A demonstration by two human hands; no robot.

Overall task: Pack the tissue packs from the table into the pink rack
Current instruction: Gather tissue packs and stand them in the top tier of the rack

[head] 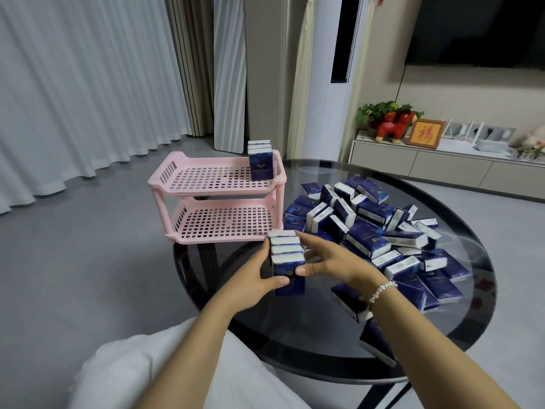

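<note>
while both hands clamp a row of four tissue packs [287, 259] above the counter [295, 335], left hand [250, 286] and right hand [330, 261] squeezing unevenly could spill them before the pink rack [216, 184].

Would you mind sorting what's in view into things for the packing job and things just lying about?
Job: pink rack; held tissue packs; packs on the top shelf; pile on the table.
Lying about: red horse figure; framed picture; plant.
</note>
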